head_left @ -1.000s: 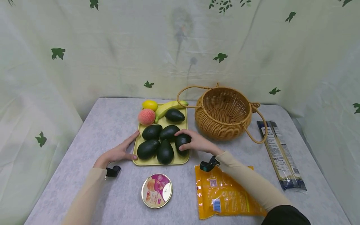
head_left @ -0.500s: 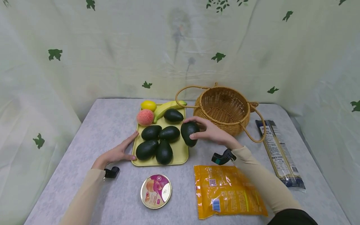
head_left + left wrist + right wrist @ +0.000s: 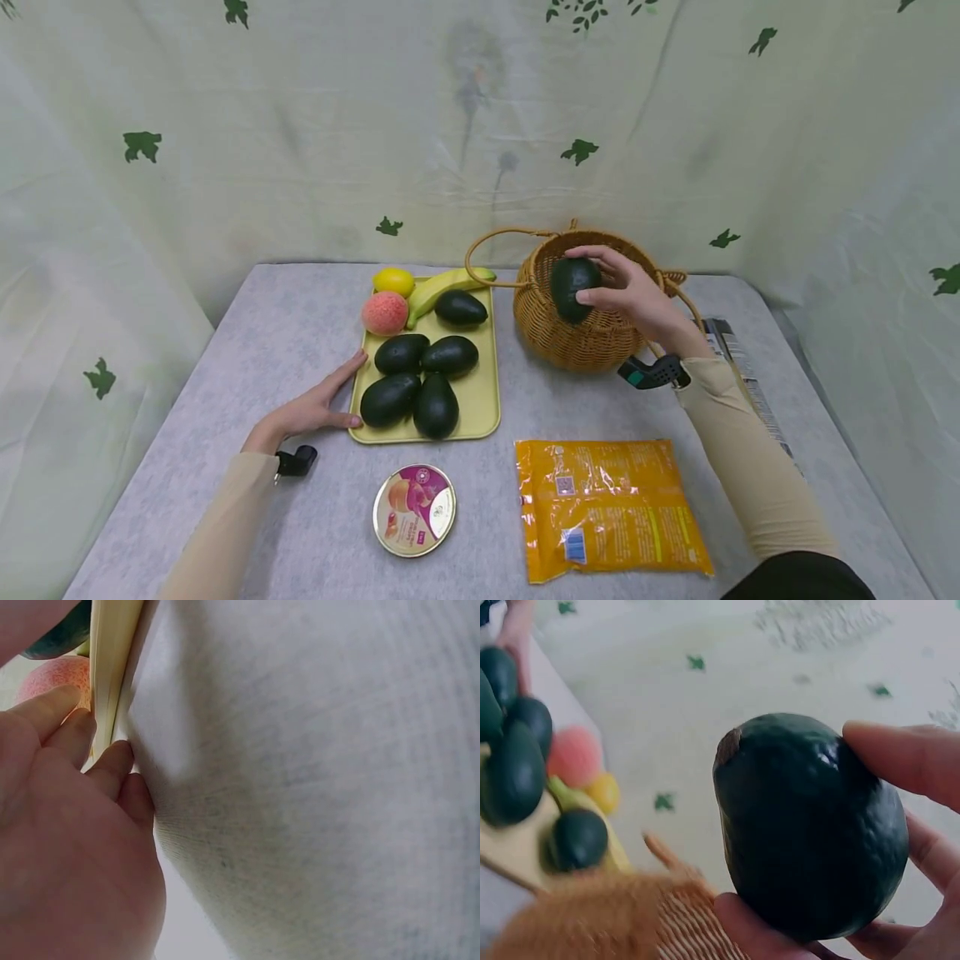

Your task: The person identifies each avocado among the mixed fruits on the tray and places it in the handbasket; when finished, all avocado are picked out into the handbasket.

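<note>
My right hand (image 3: pixel 626 292) grips a dark green avocado (image 3: pixel 574 289) between thumb and fingers, over the front-left rim of the wicker basket (image 3: pixel 577 343). In the right wrist view the same avocado (image 3: pixel 810 832) shows its brown stem end. My left hand (image 3: pixel 315 407) rests against the left edge of the yellow tray (image 3: pixel 480 417), fingers spread; the left wrist view has its fingertips at the tray's side wall (image 3: pixel 112 667). On the tray lie several more avocados (image 3: pixel 435 407), a banana (image 3: pixel 442 289), a peach (image 3: pixel 386 313) and a lemon (image 3: pixel 393 282).
A round tin (image 3: pixel 414 510) lies in front of the tray. To its right is an orange packet (image 3: pixel 611 508). A long dark-ended package (image 3: pixel 750 383) at the right is partly covered by my right arm. A leaf-patterned curtain (image 3: pixel 315 167) hangs behind the table.
My right hand has lifted the avocado from the tray's right side and carried it up and rightward to the basket. The left hand stays at the tray's edge.
</note>
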The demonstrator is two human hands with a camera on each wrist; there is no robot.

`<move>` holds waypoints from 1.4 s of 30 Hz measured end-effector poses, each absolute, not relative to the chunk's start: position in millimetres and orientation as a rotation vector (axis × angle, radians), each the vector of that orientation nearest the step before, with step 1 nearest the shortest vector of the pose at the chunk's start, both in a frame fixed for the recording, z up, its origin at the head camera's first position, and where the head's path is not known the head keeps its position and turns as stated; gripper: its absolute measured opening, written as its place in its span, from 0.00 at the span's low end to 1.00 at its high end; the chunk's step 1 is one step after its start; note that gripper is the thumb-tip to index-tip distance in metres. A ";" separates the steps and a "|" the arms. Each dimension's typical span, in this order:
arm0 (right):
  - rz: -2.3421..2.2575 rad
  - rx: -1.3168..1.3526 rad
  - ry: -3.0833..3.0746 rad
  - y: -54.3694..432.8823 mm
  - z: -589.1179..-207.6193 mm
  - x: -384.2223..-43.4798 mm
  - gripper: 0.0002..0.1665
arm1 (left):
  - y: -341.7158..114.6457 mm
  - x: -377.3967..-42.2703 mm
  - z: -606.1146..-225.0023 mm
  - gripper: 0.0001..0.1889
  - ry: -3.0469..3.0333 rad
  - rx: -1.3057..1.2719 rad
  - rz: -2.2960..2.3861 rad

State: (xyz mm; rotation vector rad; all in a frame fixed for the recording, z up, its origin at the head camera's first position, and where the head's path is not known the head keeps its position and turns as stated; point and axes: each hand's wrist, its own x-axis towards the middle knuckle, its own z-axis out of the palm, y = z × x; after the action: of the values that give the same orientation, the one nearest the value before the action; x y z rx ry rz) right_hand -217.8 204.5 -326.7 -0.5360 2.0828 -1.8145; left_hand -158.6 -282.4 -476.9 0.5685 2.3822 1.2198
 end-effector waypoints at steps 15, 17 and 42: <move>-1.834 -0.317 2.195 261.8 -327.6 -248.3 0.34 | -281.6 -158.5 -476.3 0.54 2.378 0.547 1.222; -1.804 -0.316 2.208 262.2 -328.1 -250.8 0.34 | -281.5 -158.5 -476.1 0.54 2.380 0.549 1.222; -1.325 -0.471 2.293 216.8 -342.0 -280.1 0.32 | -281.7 -158.7 -477.5 0.54 2.389 0.551 1.217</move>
State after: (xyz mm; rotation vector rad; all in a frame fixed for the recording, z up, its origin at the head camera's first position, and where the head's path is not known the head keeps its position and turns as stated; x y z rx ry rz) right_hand -280.1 216.8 -342.0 -0.4709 2.2934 -1.3251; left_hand -158.7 -281.7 -477.5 0.5507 2.3890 1.2173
